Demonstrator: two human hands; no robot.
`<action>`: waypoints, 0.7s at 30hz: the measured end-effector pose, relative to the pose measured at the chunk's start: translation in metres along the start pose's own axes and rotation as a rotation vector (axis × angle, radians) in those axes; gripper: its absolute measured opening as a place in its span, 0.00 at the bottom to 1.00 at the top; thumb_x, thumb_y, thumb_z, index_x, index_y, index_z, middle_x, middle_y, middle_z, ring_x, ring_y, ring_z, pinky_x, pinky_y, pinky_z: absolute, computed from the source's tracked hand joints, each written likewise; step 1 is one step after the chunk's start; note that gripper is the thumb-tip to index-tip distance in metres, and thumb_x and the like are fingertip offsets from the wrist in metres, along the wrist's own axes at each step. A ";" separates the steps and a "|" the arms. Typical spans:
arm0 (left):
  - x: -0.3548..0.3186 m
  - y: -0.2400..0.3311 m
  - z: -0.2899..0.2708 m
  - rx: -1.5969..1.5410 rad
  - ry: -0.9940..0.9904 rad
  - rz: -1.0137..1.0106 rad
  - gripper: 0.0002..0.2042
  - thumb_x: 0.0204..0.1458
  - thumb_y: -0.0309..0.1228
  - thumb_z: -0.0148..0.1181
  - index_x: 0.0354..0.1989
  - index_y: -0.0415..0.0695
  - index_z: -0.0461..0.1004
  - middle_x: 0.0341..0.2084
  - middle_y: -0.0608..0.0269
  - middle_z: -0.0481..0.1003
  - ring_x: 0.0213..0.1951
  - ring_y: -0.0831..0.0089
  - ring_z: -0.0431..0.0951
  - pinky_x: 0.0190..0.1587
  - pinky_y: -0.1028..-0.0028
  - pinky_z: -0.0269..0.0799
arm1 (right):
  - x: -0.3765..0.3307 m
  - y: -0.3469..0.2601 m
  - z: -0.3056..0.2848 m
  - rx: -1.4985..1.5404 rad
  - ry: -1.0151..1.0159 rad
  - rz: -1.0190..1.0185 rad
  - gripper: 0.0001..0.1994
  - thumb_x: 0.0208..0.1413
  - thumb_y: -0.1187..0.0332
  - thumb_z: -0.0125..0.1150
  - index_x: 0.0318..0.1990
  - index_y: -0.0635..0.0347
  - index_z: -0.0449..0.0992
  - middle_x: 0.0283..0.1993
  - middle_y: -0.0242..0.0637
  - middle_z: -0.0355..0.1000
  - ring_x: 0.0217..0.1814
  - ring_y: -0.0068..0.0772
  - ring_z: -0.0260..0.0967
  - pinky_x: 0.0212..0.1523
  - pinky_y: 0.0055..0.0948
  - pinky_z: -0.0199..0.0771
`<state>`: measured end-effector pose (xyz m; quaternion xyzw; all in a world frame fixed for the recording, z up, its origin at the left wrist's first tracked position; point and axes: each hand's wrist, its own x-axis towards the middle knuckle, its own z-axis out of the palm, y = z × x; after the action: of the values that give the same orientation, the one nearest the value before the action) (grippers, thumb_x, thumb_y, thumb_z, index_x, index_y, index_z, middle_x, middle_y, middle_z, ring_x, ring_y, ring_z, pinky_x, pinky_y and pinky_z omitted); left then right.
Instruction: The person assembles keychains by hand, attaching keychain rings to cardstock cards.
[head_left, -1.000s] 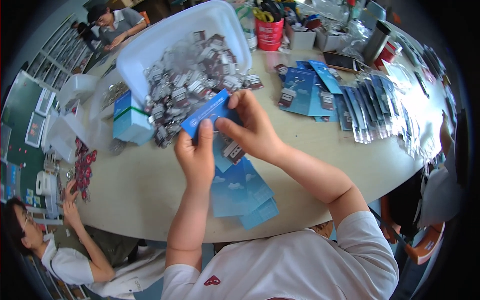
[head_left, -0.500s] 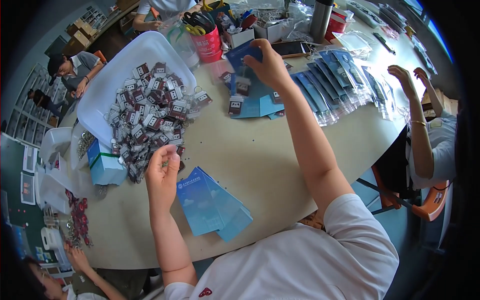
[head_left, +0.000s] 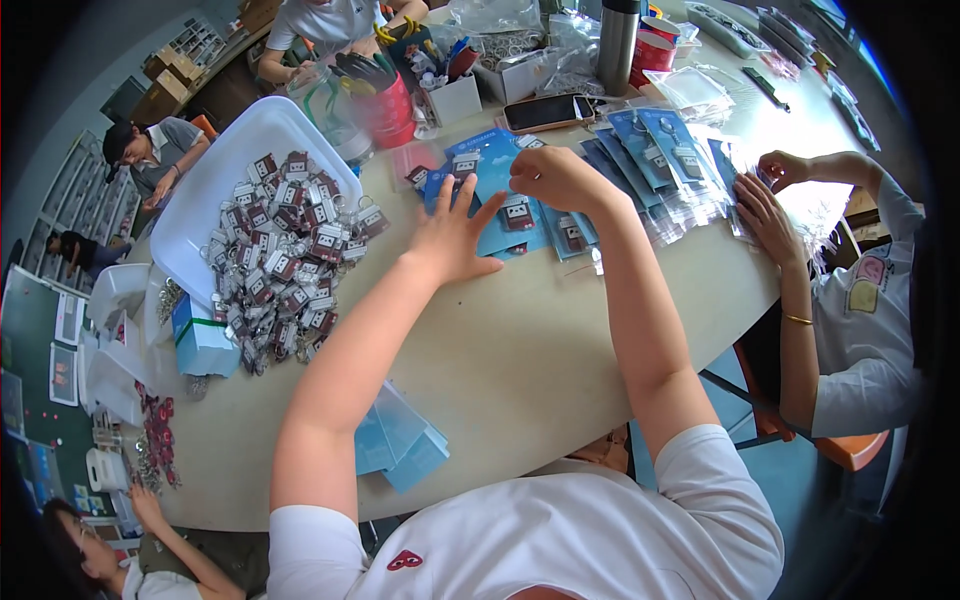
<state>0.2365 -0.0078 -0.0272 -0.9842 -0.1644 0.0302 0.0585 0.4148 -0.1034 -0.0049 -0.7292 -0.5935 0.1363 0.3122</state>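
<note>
Already, keychain-bearing cards (head_left: 493, 152) lie at twelve o'clock by the left hand (head_left: 452, 240), its fingers spread. The right hand (head_left: 558, 180) is curled, its hold hidden. Loose keychains (head_left: 285, 250) heap at ten; bare cards (head_left: 402, 425) remain at seven.

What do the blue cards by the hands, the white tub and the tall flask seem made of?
Blue cards: probably card stock, smooth; thin, flat, straight-edged.
White tub: likely plastic, satin; rounded corners, smooth walls.
Tall flask: apparently metal, satin; grey sheen down its side, though coated plastic is possible.
</note>
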 end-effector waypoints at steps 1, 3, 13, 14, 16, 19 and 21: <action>0.009 -0.002 0.005 -0.007 -0.054 0.043 0.42 0.40 0.51 0.59 0.64 0.61 0.42 0.61 0.46 0.43 0.62 0.47 0.45 0.57 0.55 0.56 | 0.000 0.000 0.001 -0.007 0.003 -0.024 0.12 0.48 0.65 0.57 0.37 0.64 0.73 0.34 0.46 0.73 0.36 0.42 0.72 0.36 0.33 0.71; 0.019 -0.008 0.015 0.025 -0.011 0.081 0.39 0.43 0.49 0.56 0.63 0.59 0.44 0.61 0.44 0.44 0.61 0.47 0.49 0.56 0.57 0.58 | 0.000 0.001 -0.001 0.005 0.024 0.006 0.12 0.48 0.65 0.56 0.36 0.64 0.73 0.33 0.46 0.73 0.36 0.42 0.72 0.36 0.33 0.71; 0.020 -0.042 0.019 -0.354 0.358 -0.084 0.26 0.46 0.29 0.42 0.58 0.41 0.53 0.43 0.39 0.67 0.41 0.45 0.70 0.43 0.57 0.66 | 0.009 0.030 -0.006 0.031 0.121 0.160 0.08 0.43 0.69 0.55 0.28 0.65 0.76 0.30 0.51 0.72 0.36 0.50 0.70 0.39 0.36 0.70; 0.019 -0.044 0.021 -0.351 0.355 -0.082 0.26 0.46 0.29 0.42 0.58 0.41 0.53 0.43 0.39 0.67 0.41 0.45 0.70 0.43 0.57 0.66 | 0.009 0.033 -0.001 0.035 0.123 0.162 0.08 0.43 0.69 0.55 0.28 0.65 0.76 0.30 0.51 0.72 0.36 0.50 0.70 0.39 0.36 0.70; 0.016 -0.046 0.021 -0.403 0.447 -0.077 0.26 0.46 0.28 0.41 0.58 0.41 0.52 0.40 0.37 0.68 0.38 0.42 0.69 0.41 0.55 0.65 | 0.011 0.035 0.007 -0.025 0.074 0.099 0.09 0.42 0.68 0.57 0.28 0.64 0.76 0.31 0.50 0.72 0.37 0.50 0.70 0.40 0.37 0.70; 0.016 -0.044 0.019 -0.456 0.468 -0.112 0.26 0.46 0.29 0.41 0.58 0.41 0.52 0.39 0.38 0.68 0.37 0.42 0.69 0.41 0.55 0.66 | 0.011 0.025 0.022 -0.022 -0.068 0.121 0.11 0.41 0.66 0.59 0.29 0.64 0.77 0.32 0.50 0.72 0.38 0.49 0.70 0.42 0.36 0.70; 0.016 -0.048 0.021 -0.465 0.492 -0.119 0.26 0.46 0.29 0.41 0.58 0.41 0.53 0.38 0.37 0.69 0.36 0.42 0.69 0.40 0.54 0.65 | 0.017 0.016 0.042 -0.232 -0.028 0.219 0.19 0.39 0.57 0.65 0.34 0.64 0.75 0.39 0.48 0.72 0.43 0.44 0.70 0.42 0.35 0.71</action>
<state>0.2342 0.0447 -0.0428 -0.9377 -0.2049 -0.2498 -0.1277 0.4079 -0.0769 -0.0442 -0.8186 -0.5267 0.1102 0.2007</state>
